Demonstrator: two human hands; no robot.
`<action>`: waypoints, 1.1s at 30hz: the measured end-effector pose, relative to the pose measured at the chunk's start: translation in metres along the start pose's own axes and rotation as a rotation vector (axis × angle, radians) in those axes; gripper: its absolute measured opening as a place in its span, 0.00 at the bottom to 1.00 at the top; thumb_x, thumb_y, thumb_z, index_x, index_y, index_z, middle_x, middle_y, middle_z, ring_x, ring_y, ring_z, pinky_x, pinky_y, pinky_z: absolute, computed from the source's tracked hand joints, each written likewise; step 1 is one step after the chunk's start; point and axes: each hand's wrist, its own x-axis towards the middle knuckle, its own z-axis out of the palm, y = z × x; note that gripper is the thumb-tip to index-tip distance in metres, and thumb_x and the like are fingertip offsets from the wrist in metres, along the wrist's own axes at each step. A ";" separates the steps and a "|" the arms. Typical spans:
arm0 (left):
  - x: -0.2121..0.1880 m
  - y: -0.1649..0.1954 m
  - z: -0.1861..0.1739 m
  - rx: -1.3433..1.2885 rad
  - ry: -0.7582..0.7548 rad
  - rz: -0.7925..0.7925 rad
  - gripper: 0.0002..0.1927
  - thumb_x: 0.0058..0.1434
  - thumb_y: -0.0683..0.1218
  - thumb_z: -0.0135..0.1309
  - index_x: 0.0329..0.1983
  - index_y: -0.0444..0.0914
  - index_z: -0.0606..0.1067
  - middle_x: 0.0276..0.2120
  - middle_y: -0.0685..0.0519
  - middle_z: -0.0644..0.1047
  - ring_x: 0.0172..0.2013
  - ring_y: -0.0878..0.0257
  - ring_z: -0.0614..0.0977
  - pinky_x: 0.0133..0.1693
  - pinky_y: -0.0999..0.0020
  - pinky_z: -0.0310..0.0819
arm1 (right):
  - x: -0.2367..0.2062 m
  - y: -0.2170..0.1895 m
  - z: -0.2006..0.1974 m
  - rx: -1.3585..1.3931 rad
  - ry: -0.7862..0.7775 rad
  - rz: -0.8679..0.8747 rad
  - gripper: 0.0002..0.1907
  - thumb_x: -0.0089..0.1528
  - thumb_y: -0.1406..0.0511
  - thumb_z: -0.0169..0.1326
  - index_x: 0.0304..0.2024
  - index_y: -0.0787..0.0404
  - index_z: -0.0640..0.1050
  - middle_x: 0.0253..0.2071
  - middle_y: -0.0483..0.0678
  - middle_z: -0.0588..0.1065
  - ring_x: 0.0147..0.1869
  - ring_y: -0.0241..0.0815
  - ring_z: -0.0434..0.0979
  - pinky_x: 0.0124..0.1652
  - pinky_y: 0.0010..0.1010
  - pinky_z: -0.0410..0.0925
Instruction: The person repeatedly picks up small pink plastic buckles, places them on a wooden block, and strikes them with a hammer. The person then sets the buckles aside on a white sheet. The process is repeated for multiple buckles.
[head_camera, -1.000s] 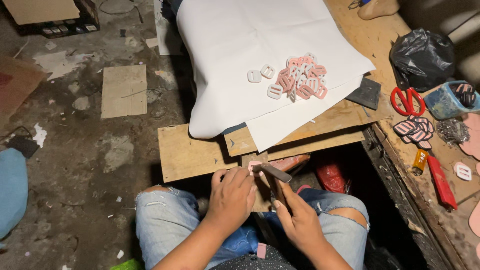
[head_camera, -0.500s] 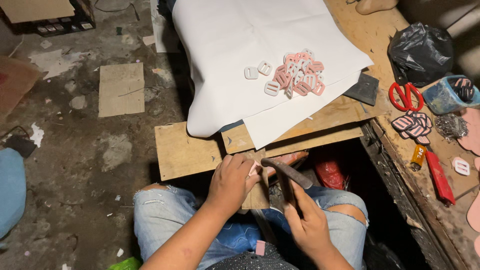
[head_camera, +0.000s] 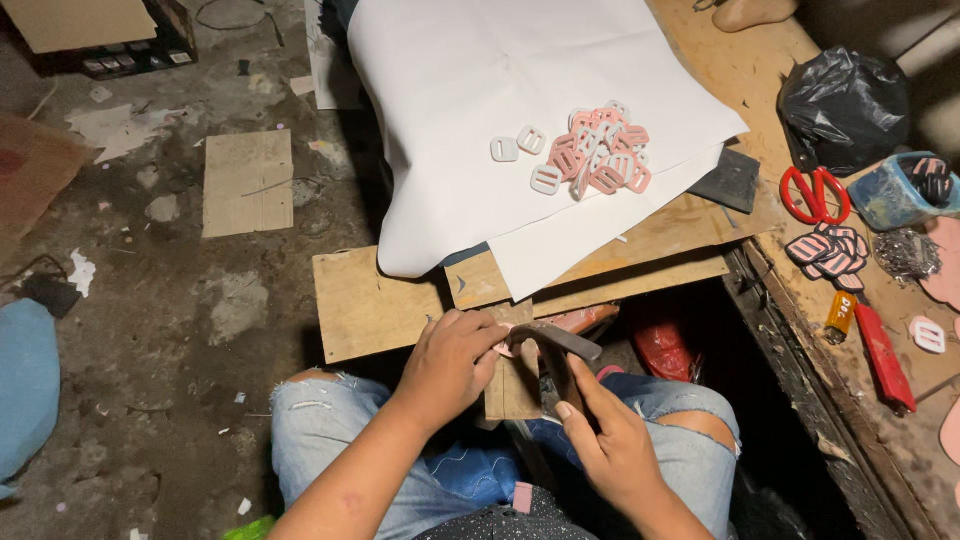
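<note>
Head view: the left hand (head_camera: 452, 362) is curled tight over a small pink buckle (head_camera: 505, 349), pressing it onto a narrow wooden block (head_camera: 513, 385) that stands between the person's knees in ripped jeans. The right hand (head_camera: 610, 447) is closed around the handle of a hammer (head_camera: 565, 345), whose dark metal head lies flat just above the block's top, right beside the left fingertips; whether the head touches the buckle I cannot tell. Beyond the block, a wooden board (head_camera: 365, 310) carries a large white sheet (head_camera: 470, 90), and on that sheet, farther from the block, sits a pile of pink and white buckles (head_camera: 590, 155). A dark flat pad (head_camera: 728, 182) lies at the sheet's right edge. To the right of the block, well apart, a rough workbench (head_camera: 760, 90) holds a black plastic bag (head_camera: 843, 105), red scissors (head_camera: 814, 192), a blue tub (head_camera: 895, 192), a few more buckles (head_camera: 832, 252) and a red cutter (head_camera: 880, 352). To the left of the block, the dirty floor bears a piece of cardboard (head_camera: 247, 182).
</note>
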 end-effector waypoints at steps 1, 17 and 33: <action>0.000 0.001 0.000 0.019 0.025 0.034 0.14 0.55 0.41 0.58 0.46 0.39 0.79 0.48 0.52 0.78 0.49 0.52 0.77 0.50 0.57 0.69 | -0.003 0.000 0.001 0.011 0.011 -0.034 0.28 0.62 0.66 0.56 0.65 0.63 0.70 0.52 0.58 0.80 0.53 0.47 0.84 0.51 0.30 0.71; 0.001 0.008 0.000 0.056 0.070 0.065 0.11 0.52 0.44 0.61 0.38 0.36 0.78 0.48 0.48 0.77 0.50 0.51 0.75 0.50 0.56 0.68 | -0.004 0.016 0.008 -0.061 0.025 -0.080 0.28 0.60 0.67 0.59 0.62 0.64 0.72 0.40 0.55 0.79 0.40 0.48 0.83 0.40 0.31 0.73; 0.009 0.006 0.001 0.054 -0.066 -0.138 0.18 0.57 0.44 0.59 0.51 0.40 0.72 0.40 0.49 0.77 0.47 0.50 0.77 0.48 0.54 0.67 | -0.010 0.016 0.010 -0.036 0.038 -0.108 0.19 0.63 0.68 0.56 0.57 0.63 0.75 0.42 0.54 0.79 0.43 0.49 0.83 0.44 0.30 0.74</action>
